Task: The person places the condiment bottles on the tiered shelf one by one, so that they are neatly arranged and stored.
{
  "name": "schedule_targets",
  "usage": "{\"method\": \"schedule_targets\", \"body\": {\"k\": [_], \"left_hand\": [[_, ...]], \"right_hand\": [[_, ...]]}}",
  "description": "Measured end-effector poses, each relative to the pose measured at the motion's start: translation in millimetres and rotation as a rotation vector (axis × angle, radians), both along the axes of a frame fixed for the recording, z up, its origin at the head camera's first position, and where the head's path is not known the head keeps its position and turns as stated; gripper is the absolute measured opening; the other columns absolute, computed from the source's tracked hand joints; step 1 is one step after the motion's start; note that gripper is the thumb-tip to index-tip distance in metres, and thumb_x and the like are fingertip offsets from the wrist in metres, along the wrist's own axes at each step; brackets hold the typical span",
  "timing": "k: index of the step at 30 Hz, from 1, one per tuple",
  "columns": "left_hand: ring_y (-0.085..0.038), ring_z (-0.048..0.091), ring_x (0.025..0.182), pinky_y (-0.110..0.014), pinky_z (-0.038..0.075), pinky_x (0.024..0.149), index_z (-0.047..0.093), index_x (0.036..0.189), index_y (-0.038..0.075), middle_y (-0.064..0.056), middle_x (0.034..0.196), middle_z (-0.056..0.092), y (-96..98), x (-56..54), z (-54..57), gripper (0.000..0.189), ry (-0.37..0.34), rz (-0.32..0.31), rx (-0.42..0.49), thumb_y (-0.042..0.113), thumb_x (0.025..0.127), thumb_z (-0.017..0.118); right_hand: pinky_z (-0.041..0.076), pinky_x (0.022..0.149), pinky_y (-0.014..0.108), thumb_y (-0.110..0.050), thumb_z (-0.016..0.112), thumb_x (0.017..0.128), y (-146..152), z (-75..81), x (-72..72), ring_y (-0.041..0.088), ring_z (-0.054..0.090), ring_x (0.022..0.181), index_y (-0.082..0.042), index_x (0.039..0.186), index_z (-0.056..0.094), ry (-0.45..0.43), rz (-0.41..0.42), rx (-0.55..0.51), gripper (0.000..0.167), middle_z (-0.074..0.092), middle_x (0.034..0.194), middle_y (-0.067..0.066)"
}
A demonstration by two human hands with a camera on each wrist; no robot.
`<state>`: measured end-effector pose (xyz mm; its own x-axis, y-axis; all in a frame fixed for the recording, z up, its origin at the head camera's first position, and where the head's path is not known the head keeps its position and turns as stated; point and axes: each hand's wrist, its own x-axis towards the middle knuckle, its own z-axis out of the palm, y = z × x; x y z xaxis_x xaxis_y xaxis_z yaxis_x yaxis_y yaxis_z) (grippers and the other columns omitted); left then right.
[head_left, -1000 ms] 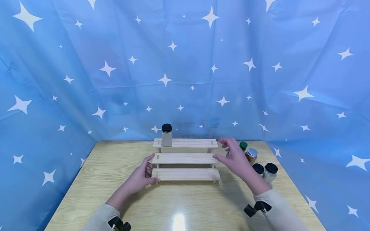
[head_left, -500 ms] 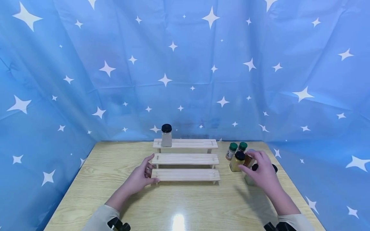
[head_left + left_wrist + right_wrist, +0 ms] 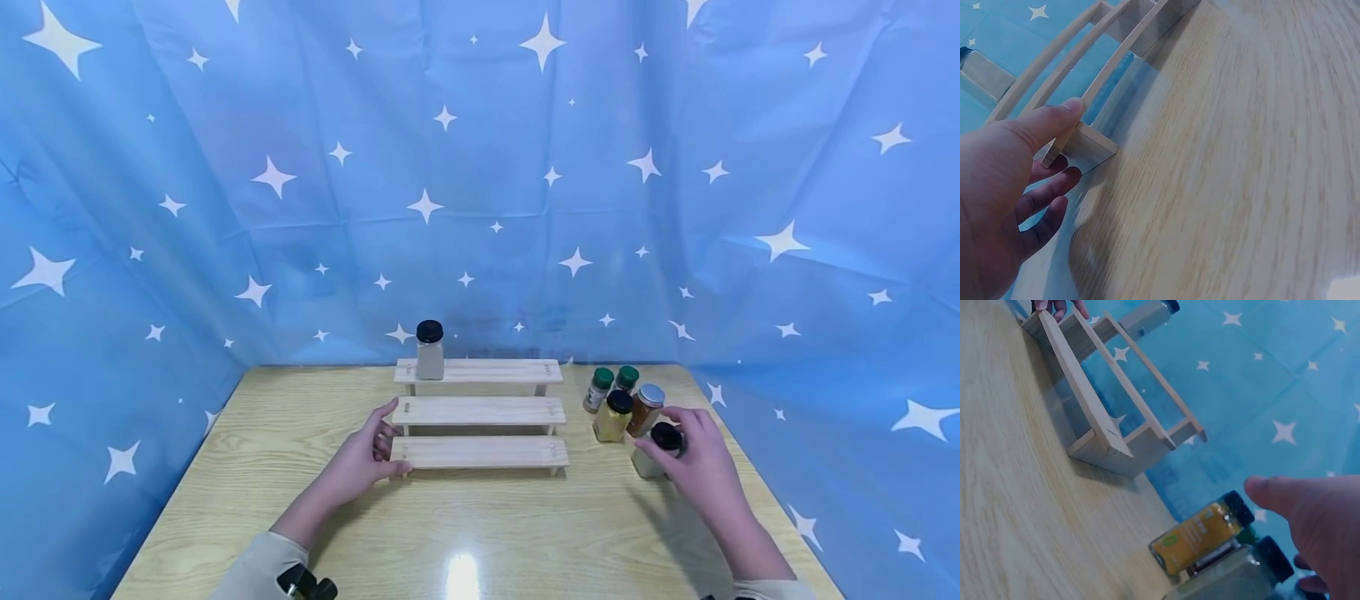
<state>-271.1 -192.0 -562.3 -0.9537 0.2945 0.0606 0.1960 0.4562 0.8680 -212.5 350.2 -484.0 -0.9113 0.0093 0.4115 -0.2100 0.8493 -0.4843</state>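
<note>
- Right there, the right hand (image 3: 701, 458) was arched wide over a black-lidded jar (image 3: 666, 437), thumb to one side, fingers to the other; the right wrist view showed air between thumb and lid, so no grip yet!
- That jar, standing directly beneath the hand, looked stiff and fairly light, its clear walls probably smooth, slippery and breakable if dropped; the best hold seemed to be just under the lid, thumb against fingers.
- Just beyond the right fingertips came a silver-lidded jar (image 3: 647, 408), with a yellow jar (image 3: 613, 421) to the hand's left and green-lidded jars (image 3: 600, 392) farther off.
- Well over to the left, the left hand (image 3: 360, 462) pinched the near end of a wooden rack (image 3: 480, 410), a stiff, light-looking piece; a pale jar (image 3: 430, 358) stood on its top tier, beyond that hand.
- And the wrist views paid off: the left one caught fingers curled beneath the plank, half hidden from the head camera, while the right one revealed the yellow jar's label.
</note>
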Motion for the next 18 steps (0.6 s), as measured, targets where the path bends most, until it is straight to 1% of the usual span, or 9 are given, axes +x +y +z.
{"method": "schedule_targets", "body": {"k": [4,10,15,18], "left_hand": [[-0.021,0.06,0.093,-0.031,0.055,0.077,0.025,0.177,0.029,-0.005,0.126,0.059,0.2,0.7,1.4,0.114,-0.001,-0.003,-0.001,0.02,0.089,0.097],[-0.02,0.06,0.093,-0.031,0.056,0.077,0.025,0.177,0.028,-0.004,0.126,0.059,1.3,0.8,3.1,0.114,-0.001,-0.003,-0.009,0.019,0.089,0.096],[-0.02,0.061,0.093,-0.031,0.056,0.078,0.024,0.178,0.027,-0.004,0.127,0.06,1.5,1.0,3.6,0.114,-0.003,-0.005,-0.005,0.019,0.09,0.096],[-0.021,0.06,0.094,-0.031,0.056,0.078,0.024,0.178,0.026,-0.005,0.127,0.059,0.8,1.7,3.6,0.114,-0.005,-0.005,0.0,0.019,0.09,0.096]], "right_hand": [[0.052,0.093,0.07,-0.031,0.092,0.094,0.2,-3.7,2.5,0.048,0.059,0.116,0.007,0.144,0.06,-0.003,-0.025,0.024,0.071,0.059,0.133,0.03],[0.05,0.094,0.072,-0.026,0.092,0.094,0.1,-8.6,5.0,0.051,0.057,0.119,0.008,0.143,0.06,0.016,-0.049,0.048,0.068,0.06,0.134,0.033],[0.048,0.097,0.073,-0.023,0.092,0.093,-0.5,-10.4,4.2,0.053,0.055,0.123,0.007,0.142,0.062,0.033,-0.058,0.06,0.066,0.062,0.135,0.032],[0.049,0.096,0.072,-0.022,0.093,0.093,-1.2,-10.5,2.6,0.053,0.056,0.123,0.007,0.142,0.062,0.029,-0.065,0.078,0.065,0.064,0.135,0.032]]}}
